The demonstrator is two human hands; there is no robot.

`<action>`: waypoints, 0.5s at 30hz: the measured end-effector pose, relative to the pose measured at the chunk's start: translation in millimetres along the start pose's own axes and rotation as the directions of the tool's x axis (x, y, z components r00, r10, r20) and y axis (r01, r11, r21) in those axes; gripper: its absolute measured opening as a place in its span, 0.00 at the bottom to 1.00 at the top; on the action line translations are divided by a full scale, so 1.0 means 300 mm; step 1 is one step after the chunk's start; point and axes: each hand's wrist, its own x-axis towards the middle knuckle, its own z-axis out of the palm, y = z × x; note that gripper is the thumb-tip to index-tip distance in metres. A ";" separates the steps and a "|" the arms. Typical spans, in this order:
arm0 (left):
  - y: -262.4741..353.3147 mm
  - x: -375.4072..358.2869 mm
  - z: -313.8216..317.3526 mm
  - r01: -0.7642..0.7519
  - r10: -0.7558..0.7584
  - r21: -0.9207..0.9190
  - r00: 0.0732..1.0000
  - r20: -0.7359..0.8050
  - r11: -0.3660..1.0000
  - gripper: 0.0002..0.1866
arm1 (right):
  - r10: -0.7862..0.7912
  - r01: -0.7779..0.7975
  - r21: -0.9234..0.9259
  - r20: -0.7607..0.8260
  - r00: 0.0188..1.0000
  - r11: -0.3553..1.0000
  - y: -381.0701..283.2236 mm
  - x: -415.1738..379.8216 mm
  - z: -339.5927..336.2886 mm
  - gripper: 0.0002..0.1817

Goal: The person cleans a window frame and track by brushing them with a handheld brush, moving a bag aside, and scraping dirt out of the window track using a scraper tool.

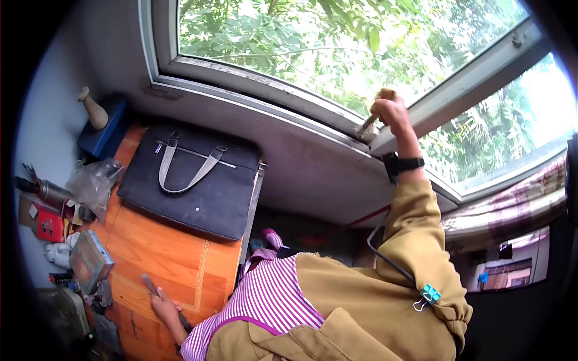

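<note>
My right hand (390, 112) is raised to the window frame (289, 96) and is closed around a small wooden-handled brush (369, 124). The bristles touch the frame where two sashes meet. A black watch (404, 164) sits on that wrist, above a tan jacket sleeve. My left hand (164, 307) rests low on the orange wooden table (174, 253), gripping a thin grey-bladed tool (150, 283) that lies flat on the tabletop. Its dark handle end pokes out behind the hand.
A black handbag (198, 186) lies on the table below the grey sill. A blue box (105, 135) with a wooden piece, a plastic bag (93, 180), a tin (90, 260) and small clutter crowd the left edge. A plaid curtain (512, 204) hangs at the right.
</note>
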 end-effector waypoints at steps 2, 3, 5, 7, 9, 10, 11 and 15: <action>-0.007 -0.006 0.009 0.002 -0.002 0.041 1.000 -0.001 0.999 0.18 | -0.156 0.120 -0.224 -0.150 0.976 0.967 -0.036 -0.010 -0.024 0.05; 0.005 -0.009 0.010 -0.007 0.007 0.036 1.000 -0.006 0.999 0.18 | -0.137 0.063 -0.357 -0.186 0.973 0.932 -0.047 -0.018 -0.029 0.05; 0.017 -0.006 0.001 -0.010 0.011 0.030 1.000 -0.024 1.000 0.18 | -0.071 0.005 -0.411 -0.145 0.987 0.912 -0.011 -0.001 0.017 0.05; 0.019 -0.006 0.011 0.004 -0.002 0.091 1.000 -0.025 0.996 0.18 | -0.204 0.087 -0.494 -0.187 0.961 0.865 0.034 0.026 0.121 0.06; 0.037 -0.011 0.018 0.020 -0.019 0.047 1.000 -0.023 0.999 0.17 | -0.160 0.113 -0.355 -0.105 0.982 0.928 -0.035 0.032 0.179 0.06; 0.039 -0.017 0.005 0.033 -0.033 0.030 0.999 0.000 0.999 0.17 | -0.191 0.155 -0.284 -0.103 0.976 0.946 -0.053 0.038 0.214 0.06; 0.036 -0.016 0.001 0.037 -0.037 0.037 0.999 -0.006 0.999 0.17 | -0.337 0.319 -0.252 -0.030 0.941 0.914 -0.049 0.084 0.261 0.06; 0.049 -0.024 0.006 0.001 0.000 0.045 1.000 -0.010 0.999 0.16 | -0.366 0.368 0.007 0.105 0.925 0.930 -0.286 0.151 0.519 0.06</action>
